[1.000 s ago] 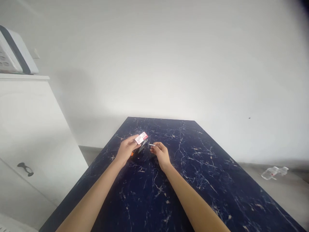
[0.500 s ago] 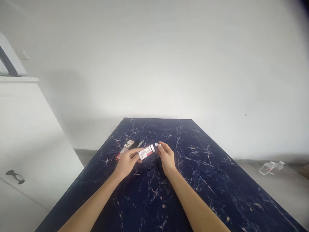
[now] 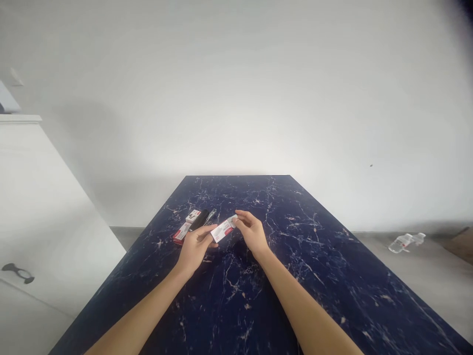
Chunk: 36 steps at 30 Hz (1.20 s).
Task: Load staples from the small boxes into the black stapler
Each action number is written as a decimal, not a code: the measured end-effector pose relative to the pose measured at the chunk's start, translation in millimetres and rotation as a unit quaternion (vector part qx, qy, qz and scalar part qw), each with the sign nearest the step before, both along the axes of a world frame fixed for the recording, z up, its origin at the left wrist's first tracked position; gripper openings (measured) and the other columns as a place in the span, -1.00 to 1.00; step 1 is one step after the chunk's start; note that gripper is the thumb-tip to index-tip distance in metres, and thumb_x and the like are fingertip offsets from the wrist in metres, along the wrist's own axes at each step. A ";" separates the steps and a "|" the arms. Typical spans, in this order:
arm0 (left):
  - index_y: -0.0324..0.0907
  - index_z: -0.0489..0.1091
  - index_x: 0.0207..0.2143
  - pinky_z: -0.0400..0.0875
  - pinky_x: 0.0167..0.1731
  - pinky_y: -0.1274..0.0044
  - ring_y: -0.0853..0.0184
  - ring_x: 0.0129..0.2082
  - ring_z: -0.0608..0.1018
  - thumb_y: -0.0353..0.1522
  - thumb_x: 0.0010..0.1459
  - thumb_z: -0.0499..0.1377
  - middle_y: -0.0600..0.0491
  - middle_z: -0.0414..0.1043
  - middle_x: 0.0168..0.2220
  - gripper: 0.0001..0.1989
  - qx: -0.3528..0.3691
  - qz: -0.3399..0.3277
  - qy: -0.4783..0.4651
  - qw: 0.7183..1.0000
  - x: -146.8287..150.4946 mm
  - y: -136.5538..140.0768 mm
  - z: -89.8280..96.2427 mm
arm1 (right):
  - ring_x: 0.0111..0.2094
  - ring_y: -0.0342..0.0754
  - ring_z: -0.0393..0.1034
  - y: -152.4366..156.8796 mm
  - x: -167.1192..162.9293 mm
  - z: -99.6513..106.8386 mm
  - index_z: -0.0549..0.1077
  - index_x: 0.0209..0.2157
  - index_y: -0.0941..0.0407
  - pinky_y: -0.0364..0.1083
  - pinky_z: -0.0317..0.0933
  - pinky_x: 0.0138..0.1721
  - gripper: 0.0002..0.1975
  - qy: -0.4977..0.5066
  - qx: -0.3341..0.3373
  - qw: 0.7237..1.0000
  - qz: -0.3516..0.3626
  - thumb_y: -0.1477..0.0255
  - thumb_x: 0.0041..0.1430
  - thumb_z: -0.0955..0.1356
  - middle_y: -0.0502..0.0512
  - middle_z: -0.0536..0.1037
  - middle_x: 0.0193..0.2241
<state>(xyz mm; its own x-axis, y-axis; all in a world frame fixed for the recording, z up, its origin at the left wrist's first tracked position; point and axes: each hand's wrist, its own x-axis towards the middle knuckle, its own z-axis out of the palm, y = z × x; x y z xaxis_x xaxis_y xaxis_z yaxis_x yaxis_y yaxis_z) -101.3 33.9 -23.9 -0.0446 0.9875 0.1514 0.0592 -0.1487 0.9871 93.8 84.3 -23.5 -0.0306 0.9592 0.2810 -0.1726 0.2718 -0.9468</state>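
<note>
My left hand is closed around a small white-and-red cardboard box, tilted up to the right above the table. The fingers of my right hand pinch a small white piece at the box's upper right end. Whether that piece is inside the box or only against it, I cannot tell. Just beyond my left hand lie a red-and-white box, a smaller white box with a dark picture, and a black stapler-like object with a metal part.
The dark blue marbled table stands against a pale wall. A white cabinet with a dark handle is on the left. Clear plastic bottles lie on the floor to the right, near a brown object.
My right hand has brought the white piece from just beyond the box's open end up against that end. The view has shifted slightly to the right.
</note>
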 end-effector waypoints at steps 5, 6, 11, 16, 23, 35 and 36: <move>-0.16 0.56 -0.04 0.64 -0.21 0.30 0.15 -0.22 0.66 -0.23 0.14 0.29 -0.04 0.61 -0.07 -0.65 -0.001 0.003 -0.002 1.000 -0.5 1.5 -1.0 | -0.20 0.04 0.56 1.3 0.7 -4.7 0.59 -0.16 0.08 0.00 0.39 -0.05 -0.69 -0.017 -0.004 1.000 0.003 0.25 0.07 0.47 0.11 0.67 -0.23; -0.16 0.56 -0.04 0.64 -0.21 0.30 0.14 -0.20 0.66 -0.23 0.14 0.29 -0.04 0.61 -0.07 -0.65 -0.001 0.001 -0.006 1.000 -0.3 1.7 -1.1 | -0.20 0.04 0.57 1.2 0.8 -4.9 0.59 -0.16 0.08 0.01 0.39 -0.05 -0.69 -0.015 -0.007 1.000 0.001 0.25 0.07 0.47 0.11 0.67 -0.24; -0.15 0.57 -0.08 0.64 -0.20 0.29 0.10 -0.13 0.64 -0.19 0.12 0.31 -0.03 0.61 -0.07 -0.65 -0.010 0.006 -0.017 1.000 1.1 1.8 -0.7 | -0.22 0.05 0.57 -0.8 3.3 -1.8 0.60 -0.17 0.07 0.00 0.40 -0.10 -0.70 -0.021 -0.016 1.000 -0.004 0.24 0.07 0.46 0.10 0.67 -0.25; -0.14 0.58 -0.09 0.64 -0.19 0.30 0.11 -0.14 0.65 -0.19 0.13 0.30 -0.03 0.60 -0.06 -0.67 -0.003 0.014 -0.014 1.000 -1.6 3.4 -2.3 | -0.22 0.05 0.57 -4.5 4.3 4.2 0.60 -0.20 0.07 -0.01 0.40 -0.11 -0.73 -0.040 -0.010 0.999 0.002 0.26 0.07 0.46 0.10 0.67 -0.26; -0.13 0.58 -0.10 0.64 -0.22 0.31 0.11 -0.14 0.64 -0.17 0.12 0.31 -0.03 0.60 -0.05 -0.67 0.004 0.019 -0.028 0.999 -3.2 2.2 -1.4 | -0.23 0.06 0.56 -8.7 1.3 6.7 0.61 -0.17 0.06 0.01 0.40 -0.12 -0.70 -0.078 0.019 0.996 -0.034 0.22 0.10 0.45 0.11 0.67 -0.25; -0.18 0.59 -0.16 0.62 -0.23 0.32 0.12 -0.17 0.64 -0.20 0.05 0.35 -0.06 0.61 -0.13 -0.67 -0.008 0.025 -0.069 0.997 -0.7 3.3 3.3 | -0.20 0.08 0.57 -17.1 -2.3 13.7 0.62 -0.18 0.08 0.03 0.40 -0.06 -0.70 -0.112 0.029 0.989 -0.087 0.22 0.12 0.42 0.11 0.67 -0.23; -0.19 0.59 -0.16 0.62 -0.24 0.33 0.13 -0.18 0.63 -0.21 0.05 0.35 -0.06 0.62 -0.14 -0.67 -0.010 0.027 -0.077 0.997 -0.4 3.3 2.7 | -0.21 0.08 0.57 -19.3 -2.4 15.9 0.62 -0.17 0.07 0.02 0.41 -0.08 -0.71 -0.125 0.036 0.987 -0.096 0.23 0.13 0.41 0.11 0.67 -0.23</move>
<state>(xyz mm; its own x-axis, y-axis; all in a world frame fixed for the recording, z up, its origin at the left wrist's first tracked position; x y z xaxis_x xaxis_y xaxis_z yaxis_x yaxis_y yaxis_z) -101.7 37.2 -21.1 -0.1186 0.9858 0.1188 -0.0867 -0.1295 0.9878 91.4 65.0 -7.7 0.0727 0.9318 0.3555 0.1247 0.3452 -0.9302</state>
